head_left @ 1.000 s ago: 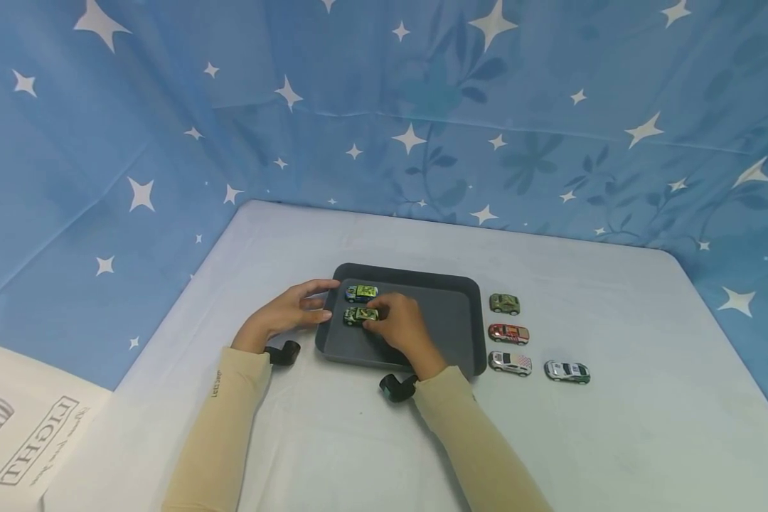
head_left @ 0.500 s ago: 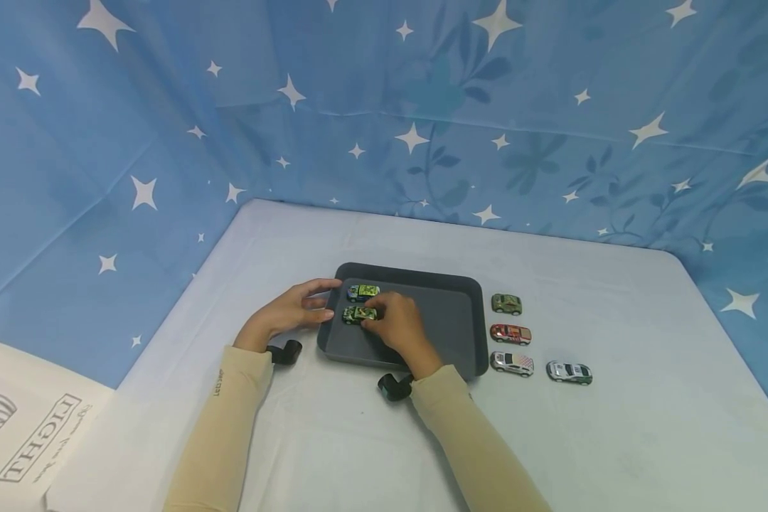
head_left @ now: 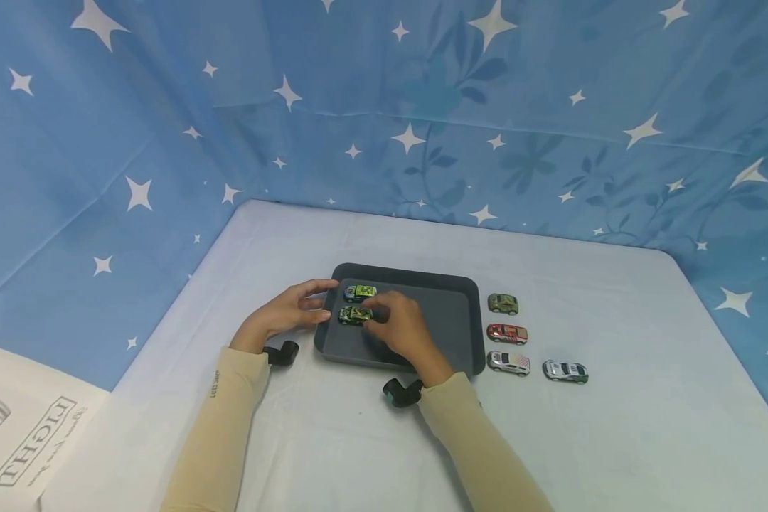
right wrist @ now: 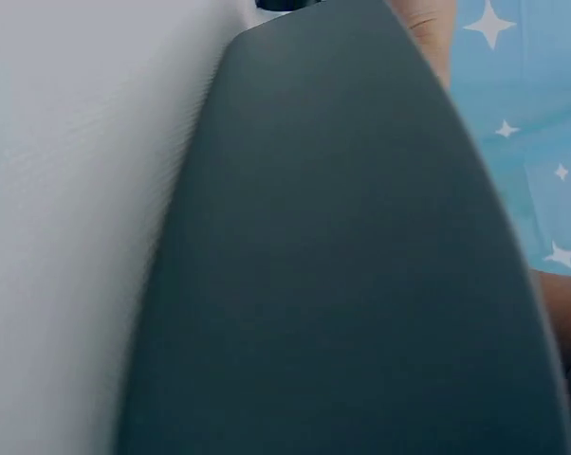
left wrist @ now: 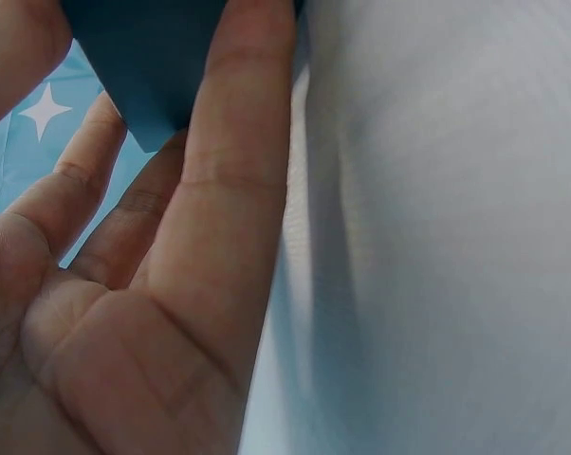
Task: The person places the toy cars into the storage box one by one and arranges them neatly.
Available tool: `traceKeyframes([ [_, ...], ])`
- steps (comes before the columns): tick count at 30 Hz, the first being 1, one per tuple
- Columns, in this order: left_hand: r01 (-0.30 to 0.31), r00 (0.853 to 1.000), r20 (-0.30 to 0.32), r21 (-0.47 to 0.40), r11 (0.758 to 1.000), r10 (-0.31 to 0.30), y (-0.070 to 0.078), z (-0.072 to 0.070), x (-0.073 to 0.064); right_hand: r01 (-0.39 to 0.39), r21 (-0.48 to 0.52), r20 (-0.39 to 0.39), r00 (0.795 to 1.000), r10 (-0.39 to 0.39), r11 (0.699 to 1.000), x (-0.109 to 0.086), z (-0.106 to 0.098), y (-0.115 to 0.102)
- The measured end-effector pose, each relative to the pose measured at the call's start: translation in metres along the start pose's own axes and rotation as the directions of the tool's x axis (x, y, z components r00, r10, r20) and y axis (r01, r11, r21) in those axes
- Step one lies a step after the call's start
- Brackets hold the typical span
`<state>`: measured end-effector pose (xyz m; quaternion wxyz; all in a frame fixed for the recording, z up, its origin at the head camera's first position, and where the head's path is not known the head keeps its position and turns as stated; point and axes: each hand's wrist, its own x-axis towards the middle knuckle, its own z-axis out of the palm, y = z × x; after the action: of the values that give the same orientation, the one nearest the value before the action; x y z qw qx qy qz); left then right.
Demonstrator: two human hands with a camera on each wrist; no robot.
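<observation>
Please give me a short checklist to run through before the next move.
1. Tray resting on the table: ok, it appears to lie flat.
2. Left hand at the tray: ok, its fingers reach the left rim.
3. Right hand free for another car: not ok, it pinches the right end of the camo car.
4. Camo car clear of the yellow car: ok, a narrow gap shows.
5. Camo car's wheels all on the tray floor: cannot tell.
6. Other cars outside the tray: ok, the green, red, pink-white and silver cars lie to its right.
</observation>
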<state>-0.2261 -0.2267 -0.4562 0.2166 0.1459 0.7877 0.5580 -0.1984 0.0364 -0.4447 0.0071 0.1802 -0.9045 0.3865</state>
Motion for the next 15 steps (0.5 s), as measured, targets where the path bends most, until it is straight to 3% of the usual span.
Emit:
traceKeyframes([
  [4,-0.004,1.000,0.002,0.004,1.000,0.004,0.000,0.000,0.000,0.032,0.109,0.030,0.999,-0.036,0.994,-0.002,-0.005,0.008],
  [7,-0.004,1.000,-0.002,0.013,1.000,0.004,-0.001,-0.001,0.000,0.044,0.203,0.096,0.993,-0.064,0.978,-0.003,-0.010,0.014],
  [15,-0.002,1.000,-0.010,0.026,1.000,0.002,-0.001,-0.001,0.000,0.035,0.431,0.288,0.942,-0.174,0.901,-0.005,-0.024,0.025],
])
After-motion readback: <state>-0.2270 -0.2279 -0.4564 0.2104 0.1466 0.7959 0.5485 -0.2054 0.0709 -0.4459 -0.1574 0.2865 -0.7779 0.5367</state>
